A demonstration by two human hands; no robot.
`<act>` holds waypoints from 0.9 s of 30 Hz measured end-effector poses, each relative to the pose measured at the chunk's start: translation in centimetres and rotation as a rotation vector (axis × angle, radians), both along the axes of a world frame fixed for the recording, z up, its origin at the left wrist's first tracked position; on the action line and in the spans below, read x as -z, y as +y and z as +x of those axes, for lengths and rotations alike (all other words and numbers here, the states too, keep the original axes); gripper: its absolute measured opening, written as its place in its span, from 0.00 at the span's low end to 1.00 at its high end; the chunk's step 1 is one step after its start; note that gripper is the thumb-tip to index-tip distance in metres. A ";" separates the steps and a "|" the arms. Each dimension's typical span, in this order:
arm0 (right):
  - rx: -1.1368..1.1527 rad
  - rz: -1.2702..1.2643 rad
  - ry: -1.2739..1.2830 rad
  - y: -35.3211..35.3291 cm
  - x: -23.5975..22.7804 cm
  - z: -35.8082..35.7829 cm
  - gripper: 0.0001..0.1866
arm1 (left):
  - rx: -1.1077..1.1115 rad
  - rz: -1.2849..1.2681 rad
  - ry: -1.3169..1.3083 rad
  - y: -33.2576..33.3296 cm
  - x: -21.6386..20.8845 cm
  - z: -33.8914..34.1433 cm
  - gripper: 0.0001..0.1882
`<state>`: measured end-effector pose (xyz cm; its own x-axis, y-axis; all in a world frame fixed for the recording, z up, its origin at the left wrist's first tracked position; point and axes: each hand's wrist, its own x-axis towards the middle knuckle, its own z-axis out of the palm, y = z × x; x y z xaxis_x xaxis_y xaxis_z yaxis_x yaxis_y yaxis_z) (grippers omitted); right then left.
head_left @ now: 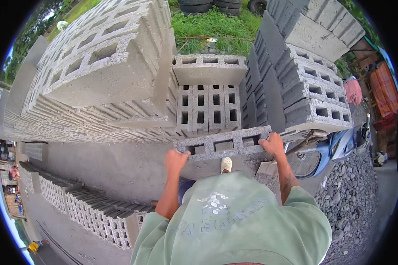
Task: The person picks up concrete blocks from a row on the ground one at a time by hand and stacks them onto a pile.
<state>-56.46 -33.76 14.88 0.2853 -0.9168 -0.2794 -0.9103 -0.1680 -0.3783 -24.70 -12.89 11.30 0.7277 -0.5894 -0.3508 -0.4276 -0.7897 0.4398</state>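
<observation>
A grey concrete hollow block with three holes is held out in front of me, its right end a little farther away than its left. My left hand grips its left end, fingers closed round the edge. At the right end my right hand is closed on it in the same way. Just beyond lies a low stack of hollow blocks with their holes facing up. Another hollow block rests across the far end of that stack.
Tall block stacks rise on the left and the right. A long row of blocks stands on the ground at lower left. To the right are a blue motorcycle and a gravel heap. Tyres lie beyond the grass.
</observation>
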 end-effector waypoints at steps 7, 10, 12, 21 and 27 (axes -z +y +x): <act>0.184 0.045 -0.124 -8.1 4.5 0.0 0.25 | 0.207 0.095 -0.115 -15.5 -2.3 3.1 0.22; 0.180 0.071 -0.115 -9.7 7.5 2.1 0.26 | 0.237 0.115 -0.149 -18.5 -0.9 5.2 0.22; 0.164 0.087 -0.089 -11.3 7.7 3.9 0.26 | 0.258 0.149 -0.164 -19.3 0.7 6.7 0.22; 0.122 0.228 -0.026 -13.5 8.3 4.5 0.32 | 0.567 -0.070 -0.175 -21.0 0.2 1.5 0.27; 0.224 0.402 -0.253 -12.9 8.8 4.5 0.28 | 0.484 0.141 -0.036 -23.2 0.8 -0.1 0.28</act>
<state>-51.93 -46.64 6.12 0.1983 -0.7974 -0.5699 -0.7790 0.2246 -0.5854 -24.80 -36.08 10.48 0.3956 -0.8109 -0.4313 -0.7723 -0.5478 0.3216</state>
